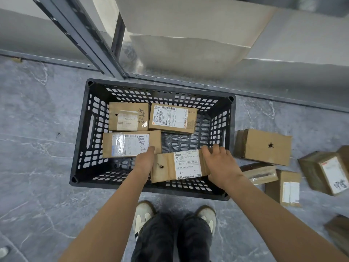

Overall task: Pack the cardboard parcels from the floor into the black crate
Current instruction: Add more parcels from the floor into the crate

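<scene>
The black crate (83, 133) stands on the floor in front of my feet. Three cardboard parcels lie flat inside: one back left (128, 116), one back right (172, 118), one front left (130, 145). A fourth labelled parcel (179, 166) is inside the crate's front right part, gripped at its ends by my left hand (144, 160) and my right hand (220, 164). More parcels lie on the floor to the right: a big box (263, 146), a flat one (261, 174), another (287, 189) and a tilted one (327, 172).
Grey metal shelving posts (105, 53) and a low shelf rail (245, 91) run just behind the crate. My shoes (175, 216) stand right at its near wall. Another parcel (339, 231) sits at the right edge. The floor is grey marble tile.
</scene>
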